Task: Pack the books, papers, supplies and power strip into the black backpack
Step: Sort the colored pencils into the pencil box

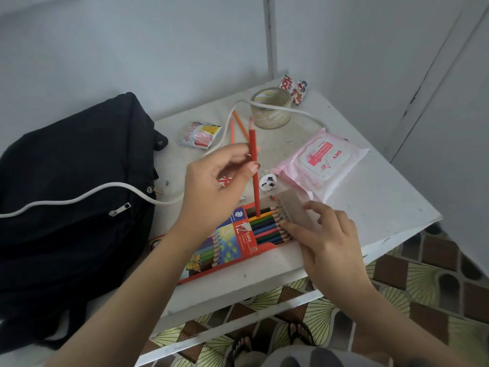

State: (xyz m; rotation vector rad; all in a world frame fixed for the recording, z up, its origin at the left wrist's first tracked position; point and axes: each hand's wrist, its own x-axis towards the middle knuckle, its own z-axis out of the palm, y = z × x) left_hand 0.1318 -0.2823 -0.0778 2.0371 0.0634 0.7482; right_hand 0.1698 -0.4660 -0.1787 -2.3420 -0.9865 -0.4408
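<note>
Centre frame: red pencil (256, 192) is pinched by left hand (211, 186); box (238, 234) marked "12 Luna" is touched by spread right hand (325, 242).

- One head-worn wide-angle view is given, aimed forward and steeply down over the white table (383, 205).
- The left hand (211, 181) and right hand (328, 245) are framed close, near the centre.
- The black backpack (66, 234) is cut by the left edge; wall (132, 49) is taken in above, tiled floor (436, 276) below.
</note>
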